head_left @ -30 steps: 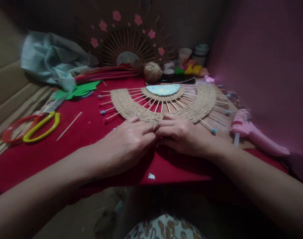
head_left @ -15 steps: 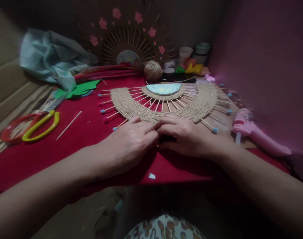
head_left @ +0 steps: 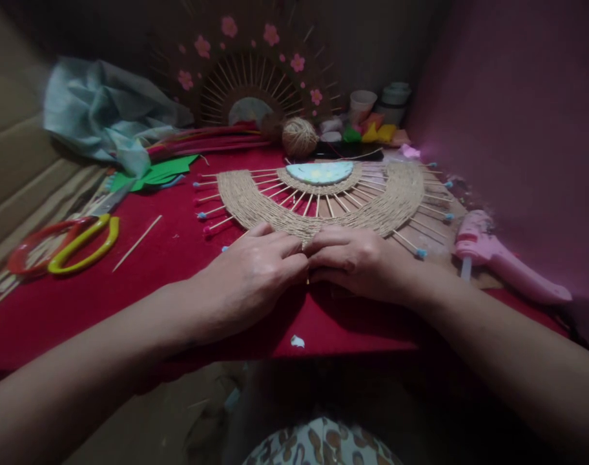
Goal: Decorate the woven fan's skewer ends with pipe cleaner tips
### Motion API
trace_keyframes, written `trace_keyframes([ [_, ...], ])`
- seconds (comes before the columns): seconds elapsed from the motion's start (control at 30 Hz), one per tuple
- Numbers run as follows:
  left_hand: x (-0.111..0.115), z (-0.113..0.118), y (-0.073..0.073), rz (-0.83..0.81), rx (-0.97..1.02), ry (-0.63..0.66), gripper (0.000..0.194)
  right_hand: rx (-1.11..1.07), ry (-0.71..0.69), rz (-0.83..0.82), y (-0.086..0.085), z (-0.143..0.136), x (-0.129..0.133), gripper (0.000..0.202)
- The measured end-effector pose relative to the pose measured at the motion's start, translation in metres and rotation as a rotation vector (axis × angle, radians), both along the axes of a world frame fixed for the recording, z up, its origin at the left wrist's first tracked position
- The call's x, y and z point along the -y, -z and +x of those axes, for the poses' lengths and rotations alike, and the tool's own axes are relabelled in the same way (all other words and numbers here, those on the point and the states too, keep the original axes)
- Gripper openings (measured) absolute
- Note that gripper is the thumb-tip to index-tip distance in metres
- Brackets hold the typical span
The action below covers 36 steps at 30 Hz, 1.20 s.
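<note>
A half-round fan of thin wooden sticks (head_left: 331,204) lies flat, its curved side toward me. Tan twine (head_left: 241,200) is woven through the sticks in a wide band, and a pale blue half-disc (head_left: 320,172) sits at its centre. Small blue and pink bits cap many stick ends. At the near edge of the band, my left hand (head_left: 260,274) and my right hand (head_left: 360,261) meet, fingers curled and pinched together. A thin stick tip shows between them; what the fingertips grip is hidden.
Scissors (head_left: 84,245) and a loose stick (head_left: 137,243) lie left; a pink glue gun (head_left: 507,255) lies right. Behind are green sheets (head_left: 154,173), a twine ball (head_left: 299,137), a cup (head_left: 362,105) and a flowered fan (head_left: 248,71). A white scrap (head_left: 298,341) is near the red table's front edge.
The fingers of my right hand have closed in slightly against my left hand. The whole view has shifted a little; the fan stays in place.
</note>
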<state>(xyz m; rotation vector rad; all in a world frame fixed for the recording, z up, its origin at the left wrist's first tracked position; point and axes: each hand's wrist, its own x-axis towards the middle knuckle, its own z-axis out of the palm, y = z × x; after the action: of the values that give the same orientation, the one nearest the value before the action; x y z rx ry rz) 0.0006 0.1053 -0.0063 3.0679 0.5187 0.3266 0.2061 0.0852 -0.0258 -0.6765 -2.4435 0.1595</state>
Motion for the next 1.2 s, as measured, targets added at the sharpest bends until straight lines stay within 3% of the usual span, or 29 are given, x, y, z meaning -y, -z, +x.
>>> trace_keyframes([
  [0.5, -0.005, -0.001, 0.0, -0.094, 0.036, -0.034, 0.029, 0.15, -0.038, 0.121, 0.001, 0.003, -0.001, 0.022],
  [0.8, -0.007, -0.001, -0.005, -0.256, 0.03, -0.107, 0.022, 0.305, -0.13, 0.214, -0.005, 0.002, -0.002, 0.027],
  [0.97, -0.007, 0.0, -0.005, -0.319, -0.004, -0.145, 0.019, 0.41, -0.113, 0.292, -0.008, -0.003, 0.002, 0.033],
  [1.2, -0.012, -0.002, -0.007, -0.349, 0.025, -0.144, 0.016, 0.374, -0.023, 0.356, -0.004, -0.007, 0.003, 0.03],
])
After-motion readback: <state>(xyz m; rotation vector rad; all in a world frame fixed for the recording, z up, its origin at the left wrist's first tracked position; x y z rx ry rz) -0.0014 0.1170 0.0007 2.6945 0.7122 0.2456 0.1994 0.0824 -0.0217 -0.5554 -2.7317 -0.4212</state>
